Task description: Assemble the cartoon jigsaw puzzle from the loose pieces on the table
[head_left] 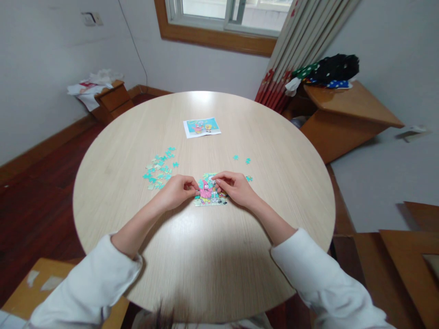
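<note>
A partly assembled jigsaw puzzle (pixel 206 201) lies flat on the table, showing a pink starfish character and part of a pale figure. At its left edge, my left hand (pixel 180 189) has thumb and fingers pinched on the jigsaw puzzle. My right hand (pixel 236 185) reaches over the puzzle's right part and covers some of it. Its thumb and index finger are closed together at the upper middle of the picture; whether a piece is between them is too small to tell. Left of my left hand is a scattered group of loose teal and pale green puzzle pieces (pixel 159 173).
The round wooden table (pixel 206 260) carries a printed reference picture (pixel 202 127) beyond the puzzle. A few loose pieces (pixel 248 161) lie beyond and beside my right hand. A wooden cabinet (pixel 353 105) with cloths stands at right, near a curtain (pixel 298 41).
</note>
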Available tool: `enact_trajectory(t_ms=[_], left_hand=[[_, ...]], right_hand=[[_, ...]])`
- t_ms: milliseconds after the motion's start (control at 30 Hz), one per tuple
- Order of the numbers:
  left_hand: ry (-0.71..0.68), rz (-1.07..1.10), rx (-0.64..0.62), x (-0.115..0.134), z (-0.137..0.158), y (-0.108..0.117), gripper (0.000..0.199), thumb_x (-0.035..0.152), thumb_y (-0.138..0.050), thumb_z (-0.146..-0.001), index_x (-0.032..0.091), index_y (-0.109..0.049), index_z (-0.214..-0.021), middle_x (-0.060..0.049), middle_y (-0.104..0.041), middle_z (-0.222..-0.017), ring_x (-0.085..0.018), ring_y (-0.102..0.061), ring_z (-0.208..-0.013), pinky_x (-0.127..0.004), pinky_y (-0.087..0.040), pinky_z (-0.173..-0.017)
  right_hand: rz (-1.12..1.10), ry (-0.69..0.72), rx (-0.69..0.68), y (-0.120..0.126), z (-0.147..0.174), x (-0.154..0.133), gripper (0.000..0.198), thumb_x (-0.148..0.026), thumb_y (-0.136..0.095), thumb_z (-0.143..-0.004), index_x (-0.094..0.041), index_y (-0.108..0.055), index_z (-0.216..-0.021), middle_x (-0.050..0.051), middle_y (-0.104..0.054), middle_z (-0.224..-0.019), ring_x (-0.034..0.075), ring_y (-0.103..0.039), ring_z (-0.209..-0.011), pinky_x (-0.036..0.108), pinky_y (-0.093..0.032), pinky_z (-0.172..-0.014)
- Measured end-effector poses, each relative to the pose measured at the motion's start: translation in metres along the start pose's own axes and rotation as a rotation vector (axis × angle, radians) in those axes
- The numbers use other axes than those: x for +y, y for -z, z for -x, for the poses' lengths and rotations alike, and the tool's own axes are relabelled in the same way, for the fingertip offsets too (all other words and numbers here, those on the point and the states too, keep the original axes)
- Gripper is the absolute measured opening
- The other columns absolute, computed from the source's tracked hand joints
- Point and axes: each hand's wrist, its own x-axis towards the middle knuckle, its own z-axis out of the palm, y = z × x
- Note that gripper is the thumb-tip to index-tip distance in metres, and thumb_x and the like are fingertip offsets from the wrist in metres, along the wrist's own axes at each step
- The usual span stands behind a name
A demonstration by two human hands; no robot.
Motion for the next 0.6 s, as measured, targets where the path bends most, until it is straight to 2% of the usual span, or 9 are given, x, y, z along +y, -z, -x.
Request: enact_trajectory(t_ms=[267,600], left_hand=[[-0.046,-0.125,0.055,-0.0020,0.0005,-0.0008,0.009,0.026,-0.066,-0.066,0.017,-0.067,-0.067,-0.001,-0.062,-0.057,-0.013,-0.051,-0.053,-0.023,-0.035,-0.053],[-0.089,-0.233,0.073,0.0018,0.0040,-0.0018,0.005,0.021,-0.064,-0.068,0.018,-0.067,-0.067,-0.002,-0.064,-0.059,-0.015,-0.054,-0.055,-0.025,-0.036,-0.056]], right_hand=[[-0.006,-0.011,-0.009,0.0001,-0.0003,-0.0015,0.022,-0.035,-0.058,-0.077,-0.017,-0.064,-0.087,0.000,-0.060,-0.067,0.010,-0.056,-0.058,0.025,-0.046,-0.055],[0.004,-0.015,-0.005,0.0003,-0.0013,-0.0020,0.021,-0.033,-0.057,-0.077,-0.016,-0.064,-0.087,0.001,-0.061,-0.069,0.010,-0.056,-0.058,0.025,-0.046,-0.056]])
